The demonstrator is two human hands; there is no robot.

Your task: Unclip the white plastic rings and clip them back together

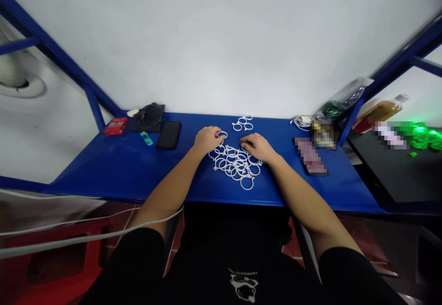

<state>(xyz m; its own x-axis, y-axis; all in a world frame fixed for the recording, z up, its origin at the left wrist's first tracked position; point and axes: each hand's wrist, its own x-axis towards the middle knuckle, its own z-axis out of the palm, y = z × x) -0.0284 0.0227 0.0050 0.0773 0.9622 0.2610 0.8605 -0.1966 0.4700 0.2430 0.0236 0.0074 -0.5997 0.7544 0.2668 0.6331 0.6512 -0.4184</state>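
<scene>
Weight looks slight, tangling the likelier trouble

Blue desk (131, 171) spans the scene. Mid-desk lies a heap of thin white rings (236, 163), overlapping loosely; they look like plastic, so probably light, fairly stiff, a little slick and hard to break. The left hand (207, 140), at the heap's far left, is nearly closed in a pinch. The right hand (257, 146) rests at its far right, digits loosely curled; whether it grips anything, I cannot tell. Beyond, near the desk's back edge, sits a smaller group of rings (243, 123). One ring (227, 135) is in the left pinch. Best hold: the bare rim, since small tabs (252, 176) could snag neighbours.
</scene>
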